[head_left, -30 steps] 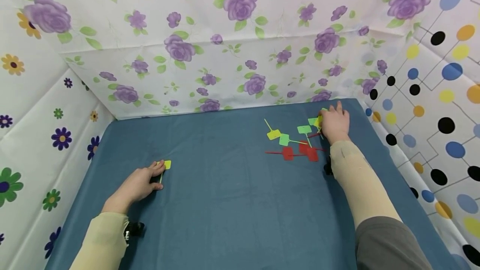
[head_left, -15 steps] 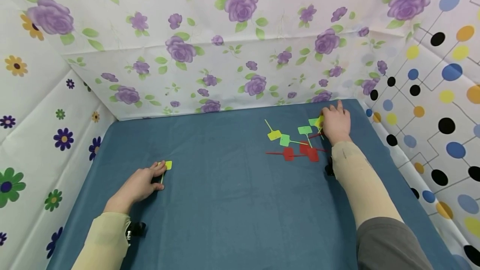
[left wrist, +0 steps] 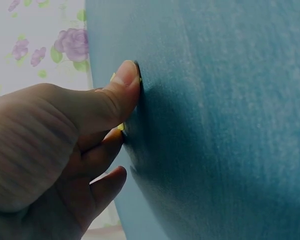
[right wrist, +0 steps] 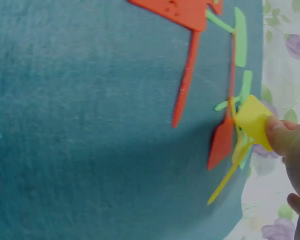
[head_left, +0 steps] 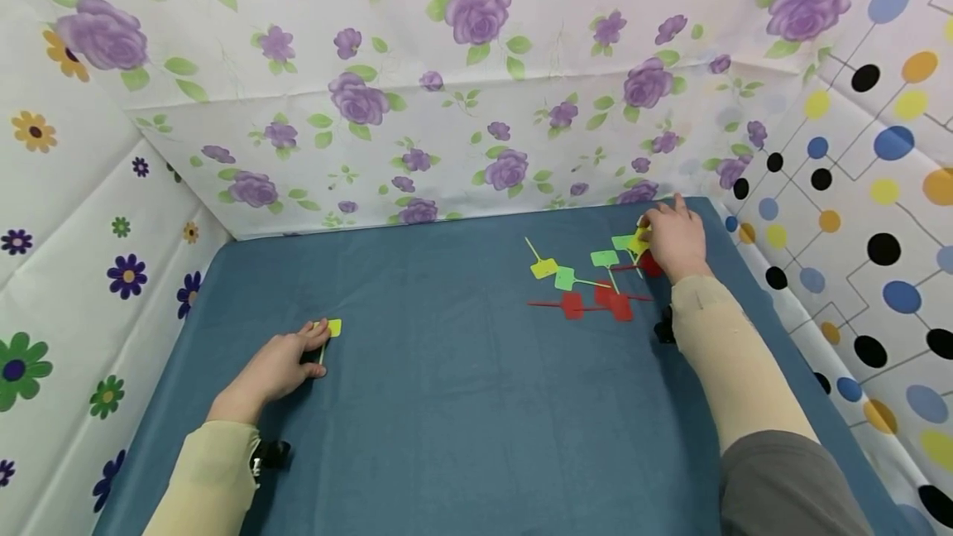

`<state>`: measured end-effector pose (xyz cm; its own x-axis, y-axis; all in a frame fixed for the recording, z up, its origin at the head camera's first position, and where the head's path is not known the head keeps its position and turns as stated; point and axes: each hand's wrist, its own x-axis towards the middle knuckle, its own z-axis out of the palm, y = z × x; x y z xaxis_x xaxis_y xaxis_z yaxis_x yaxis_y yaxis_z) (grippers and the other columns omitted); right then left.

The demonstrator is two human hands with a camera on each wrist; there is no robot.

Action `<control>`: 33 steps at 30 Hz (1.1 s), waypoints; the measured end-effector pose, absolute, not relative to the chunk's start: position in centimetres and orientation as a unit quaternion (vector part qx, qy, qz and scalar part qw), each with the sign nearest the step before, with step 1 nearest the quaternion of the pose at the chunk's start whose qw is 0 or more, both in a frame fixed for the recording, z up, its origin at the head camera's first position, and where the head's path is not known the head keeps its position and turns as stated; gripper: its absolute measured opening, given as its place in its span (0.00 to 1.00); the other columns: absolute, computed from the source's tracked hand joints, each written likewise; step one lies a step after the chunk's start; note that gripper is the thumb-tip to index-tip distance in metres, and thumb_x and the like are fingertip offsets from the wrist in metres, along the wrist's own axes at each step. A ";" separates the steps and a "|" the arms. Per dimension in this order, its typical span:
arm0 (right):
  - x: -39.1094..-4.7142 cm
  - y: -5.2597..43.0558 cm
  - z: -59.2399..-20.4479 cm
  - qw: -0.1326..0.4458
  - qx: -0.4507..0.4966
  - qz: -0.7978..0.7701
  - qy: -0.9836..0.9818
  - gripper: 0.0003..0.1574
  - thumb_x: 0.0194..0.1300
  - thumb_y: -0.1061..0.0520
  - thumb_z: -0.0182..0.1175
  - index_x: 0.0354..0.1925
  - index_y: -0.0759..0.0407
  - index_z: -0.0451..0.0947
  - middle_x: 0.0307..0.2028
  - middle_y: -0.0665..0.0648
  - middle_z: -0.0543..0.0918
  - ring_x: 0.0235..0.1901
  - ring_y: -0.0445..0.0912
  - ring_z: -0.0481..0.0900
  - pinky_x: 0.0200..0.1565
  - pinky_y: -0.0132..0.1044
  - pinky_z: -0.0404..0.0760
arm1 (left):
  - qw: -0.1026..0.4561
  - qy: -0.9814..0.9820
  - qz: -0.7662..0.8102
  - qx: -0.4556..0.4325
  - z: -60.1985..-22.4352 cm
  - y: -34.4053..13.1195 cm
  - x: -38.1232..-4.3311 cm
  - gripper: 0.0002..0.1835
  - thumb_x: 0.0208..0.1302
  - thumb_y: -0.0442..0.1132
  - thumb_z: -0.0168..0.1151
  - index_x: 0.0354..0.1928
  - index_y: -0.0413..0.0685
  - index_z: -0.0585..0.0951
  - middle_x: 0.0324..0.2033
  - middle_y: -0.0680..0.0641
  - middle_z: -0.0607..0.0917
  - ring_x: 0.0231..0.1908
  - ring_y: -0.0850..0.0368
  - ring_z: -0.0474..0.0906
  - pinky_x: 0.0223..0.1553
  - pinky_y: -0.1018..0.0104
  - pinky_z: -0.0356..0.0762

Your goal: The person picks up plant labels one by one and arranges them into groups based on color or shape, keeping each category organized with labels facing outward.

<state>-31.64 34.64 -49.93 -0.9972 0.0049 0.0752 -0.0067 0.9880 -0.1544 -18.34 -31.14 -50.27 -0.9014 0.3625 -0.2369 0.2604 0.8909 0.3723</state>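
Observation:
In the head view, my left hand (head_left: 271, 369) rests on the blue cloth at the left, its fingers on a yellow tag (head_left: 335, 327) with a thin stem. The thumb lies apart from them near the stem's end. Only slivers of yellow show in the left wrist view. At the far right, my right hand (head_left: 676, 240) pinches a yellow square tag (right wrist: 253, 120) by its edge between thumb and fingers, its stem hanging down. Just beside it lie a red tag (right wrist: 221, 145) and a green tag (head_left: 621, 242), partly overlapped.
Left of my right hand lie more stemmed tags: a yellow one (head_left: 544, 268), green ones (head_left: 565, 278) and several red ones (head_left: 572, 305), some overlapping. Flowered sheets (head_left: 417, 139) rise behind and at the left, and a dotted sheet (head_left: 849, 222) at the right.
My right hand has moved slightly right and back with the yellow tag, uncovering more of the red tag beneath. My left hand has stayed in place.

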 end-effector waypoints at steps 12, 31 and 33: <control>-30.8 35.2 -46.1 -0.057 0.010 0.062 -0.996 0.12 0.68 0.49 0.66 0.38 0.57 0.84 0.41 0.64 0.86 0.69 0.77 0.49 0.59 0.72 0.61 | 0.156 0.961 0.162 0.159 -50.1 -31.1 -18.6 0.41 0.60 0.40 0.72 0.73 0.42 0.65 0.73 0.35 0.59 0.69 0.28 0.56 0.65 0.29 0.56; -29.2 33.5 -42.7 -0.141 -0.006 0.143 -0.980 0.23 0.71 0.45 0.59 0.52 0.60 0.84 0.47 0.63 0.85 0.42 0.58 0.81 0.39 0.57 0.80 | 0.175 0.960 0.146 0.162 -49.7 -30.8 -18.5 0.41 0.61 0.41 0.71 0.74 0.41 0.63 0.73 0.32 0.58 0.68 0.24 0.55 0.64 0.29 0.57; -29.2 32.7 -42.7 -0.137 -0.002 0.155 -0.978 0.22 0.70 0.44 0.61 0.51 0.57 0.86 0.45 0.60 0.85 0.40 0.55 0.81 0.35 0.52 0.80 | 0.175 0.960 0.145 0.161 -49.9 -30.8 -18.6 0.42 0.61 0.41 0.71 0.74 0.41 0.63 0.73 0.33 0.58 0.69 0.26 0.55 0.66 0.29 0.53</control>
